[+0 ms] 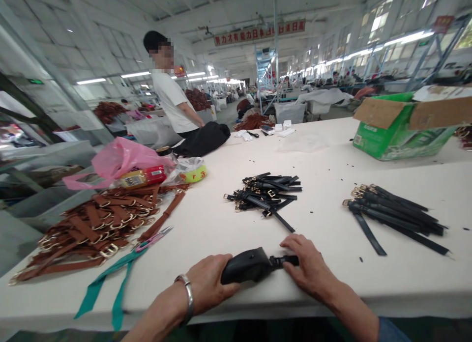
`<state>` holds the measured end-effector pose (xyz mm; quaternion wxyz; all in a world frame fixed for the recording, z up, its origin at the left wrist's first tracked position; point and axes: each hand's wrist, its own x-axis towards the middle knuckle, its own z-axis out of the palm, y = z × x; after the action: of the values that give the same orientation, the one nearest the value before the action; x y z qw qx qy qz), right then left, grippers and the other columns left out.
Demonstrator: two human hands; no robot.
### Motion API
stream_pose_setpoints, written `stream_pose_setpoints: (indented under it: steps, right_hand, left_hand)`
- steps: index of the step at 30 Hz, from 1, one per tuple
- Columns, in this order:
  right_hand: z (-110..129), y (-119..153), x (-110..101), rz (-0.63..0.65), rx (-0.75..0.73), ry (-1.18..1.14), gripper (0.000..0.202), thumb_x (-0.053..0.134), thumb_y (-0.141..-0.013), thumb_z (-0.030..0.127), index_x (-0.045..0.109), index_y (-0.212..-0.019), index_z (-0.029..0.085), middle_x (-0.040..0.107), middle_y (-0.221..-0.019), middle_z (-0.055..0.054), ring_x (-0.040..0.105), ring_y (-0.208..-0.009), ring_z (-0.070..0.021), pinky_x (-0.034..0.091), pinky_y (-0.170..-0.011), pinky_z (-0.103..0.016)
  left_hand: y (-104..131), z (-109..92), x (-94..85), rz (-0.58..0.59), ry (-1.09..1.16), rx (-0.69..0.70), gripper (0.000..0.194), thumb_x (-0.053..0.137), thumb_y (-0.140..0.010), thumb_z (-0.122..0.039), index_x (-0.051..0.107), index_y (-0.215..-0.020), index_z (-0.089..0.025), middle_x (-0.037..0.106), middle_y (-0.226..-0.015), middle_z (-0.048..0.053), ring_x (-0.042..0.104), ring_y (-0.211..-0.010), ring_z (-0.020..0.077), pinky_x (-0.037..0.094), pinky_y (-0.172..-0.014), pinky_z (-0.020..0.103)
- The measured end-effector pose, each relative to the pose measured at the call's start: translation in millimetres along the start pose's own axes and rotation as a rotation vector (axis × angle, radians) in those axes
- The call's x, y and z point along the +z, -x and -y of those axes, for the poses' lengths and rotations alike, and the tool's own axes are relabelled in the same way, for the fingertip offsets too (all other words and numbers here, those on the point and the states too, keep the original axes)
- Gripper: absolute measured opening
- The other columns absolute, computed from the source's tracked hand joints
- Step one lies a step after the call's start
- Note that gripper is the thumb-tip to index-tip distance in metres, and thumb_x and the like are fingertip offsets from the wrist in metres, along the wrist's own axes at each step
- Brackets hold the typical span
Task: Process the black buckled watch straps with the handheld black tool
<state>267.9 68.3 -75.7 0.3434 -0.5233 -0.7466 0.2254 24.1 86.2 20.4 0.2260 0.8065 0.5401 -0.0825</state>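
Note:
At the table's front, my left hand (211,282), with a silver bangle at the wrist, grips a rounded black handheld tool (246,266) whose exact kind I cannot make out. My right hand (309,264) pinches a short black strap (284,261), and the strap's left end meets the tool's right end. Beyond them lies a loose pile of black buckled straps (267,192) with gold buckles. Farther right rests a second bunch of black straps (394,214), laid roughly side by side.
Brown leather straps (99,224) are heaped at left beside pink-handled scissors (153,240) with a green ribbon (123,278). A pink plastic bag (120,157) and a black cloth (206,138) lie behind. An open green box (401,130) stands back right. A person (171,94) stands beyond the table.

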Motion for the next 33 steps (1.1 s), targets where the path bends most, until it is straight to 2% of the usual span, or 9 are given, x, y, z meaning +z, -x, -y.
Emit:
stream_pose_setpoints:
  steps: [3,7,11,16,21,23,27,30,33]
  right_hand:
    - [-1.1,5.7,-3.8,0.028,0.029,0.04,0.016,0.053,-0.069,0.016,0.057,-0.083,0.022,0.055,-0.085,-0.003,0.048,-0.084,-0.0205,0.038,-0.076,-0.035]
    - [-3.5,6.4,-2.7,0.008,0.034,0.006,0.014,0.053,-0.069,0.015,0.057,-0.081,0.022,0.055,-0.08,-0.002,0.047,-0.079,-0.0191,0.038,-0.071,-0.032]
    - [-3.1,5.6,-1.4,0.0,0.036,-0.005,0.014,0.052,-0.068,0.013,0.057,-0.078,0.021,0.054,-0.078,-0.002,0.047,-0.078,-0.019,0.038,-0.07,-0.032]
    - [-1.4,6.5,-2.1,0.005,0.043,0.004,0.013,0.052,-0.068,0.013,0.056,-0.077,0.021,0.053,-0.078,-0.002,0.046,-0.078,-0.0188,0.037,-0.07,-0.032]
    - [-1.7,6.5,-2.6,0.008,0.038,0.005,0.015,0.054,-0.067,0.014,0.056,-0.079,0.021,0.053,-0.079,-0.002,0.046,-0.078,-0.0187,0.036,-0.071,-0.032]
    - [-1.7,6.5,-2.9,0.003,0.034,0.006,0.015,0.054,-0.066,0.014,0.056,-0.08,0.021,0.052,-0.078,-0.002,0.046,-0.077,-0.0184,0.036,-0.07,-0.031]
    - [-1.7,7.0,-3.5,-0.009,0.031,0.015,0.018,0.054,-0.064,0.012,0.056,-0.08,0.021,0.052,-0.077,-0.002,0.045,-0.077,-0.018,0.036,-0.07,-0.031]
    - [-3.0,7.2,-3.4,-0.012,0.038,0.006,0.018,0.055,-0.064,0.013,0.056,-0.08,0.021,0.053,-0.078,-0.002,0.046,-0.077,-0.0179,0.036,-0.07,-0.031]
    - [-4.9,6.8,-3.5,-0.013,0.029,-0.025,0.015,0.054,-0.065,0.013,0.057,-0.079,0.021,0.054,-0.077,-0.002,0.047,-0.077,-0.0177,0.037,-0.07,-0.03]
  left_hand:
    - [9.7,6.9,-5.1,0.01,-0.029,-0.026,0.025,0.05,-0.068,-0.042,0.058,-0.083,-0.025,0.063,-0.078,0.002,0.058,-0.072,0.0189,0.04,-0.06,0.025]
    - [16.0,9.7,-7.2,0.01,-0.042,-0.07,0.025,0.05,-0.067,-0.042,0.058,-0.082,-0.024,0.063,-0.075,0.002,0.058,-0.07,0.0183,0.038,-0.058,0.023]
    - [17.0,6.6,-8.0,-0.044,-0.075,-0.109,0.022,0.051,-0.066,-0.041,0.057,-0.08,-0.024,0.062,-0.073,0.001,0.057,-0.069,0.0184,0.038,-0.058,0.024]
    - [6.3,-7.5,-4.8,-0.03,-0.105,-0.036,0.023,0.052,-0.065,-0.04,0.058,-0.082,-0.025,0.063,-0.076,0.002,0.057,-0.071,0.0194,0.038,-0.059,0.025]
    - [-11.0,-15.4,3.3,-0.049,-0.028,0.018,0.026,0.05,-0.067,-0.043,0.058,-0.084,-0.024,0.064,-0.078,0.002,0.057,-0.071,0.0183,0.038,-0.057,0.024]
    - [-13.1,-12.8,0.5,-0.048,-0.014,0.009,0.027,0.05,-0.067,-0.043,0.059,-0.083,-0.024,0.064,-0.077,0.001,0.057,-0.069,0.0177,0.038,-0.056,0.023]
    - [-9.4,-8.2,-16.6,-0.065,-0.06,-0.036,0.027,0.048,-0.068,-0.044,0.058,-0.083,-0.024,0.063,-0.073,0.0,0.057,-0.065,0.0169,0.037,-0.054,0.024]
    - [-8.4,-16.6,-25.3,-0.081,-0.11,0.013,0.027,0.048,-0.068,-0.046,0.058,-0.083,-0.026,0.063,-0.073,-0.001,0.056,-0.066,0.0173,0.036,-0.054,0.024]
    - [-14.1,-29.6,-23.5,-0.052,-0.174,0.055,0.027,0.05,-0.065,-0.045,0.058,-0.083,-0.026,0.063,-0.076,0.001,0.057,-0.068,0.0187,0.038,-0.056,0.025]
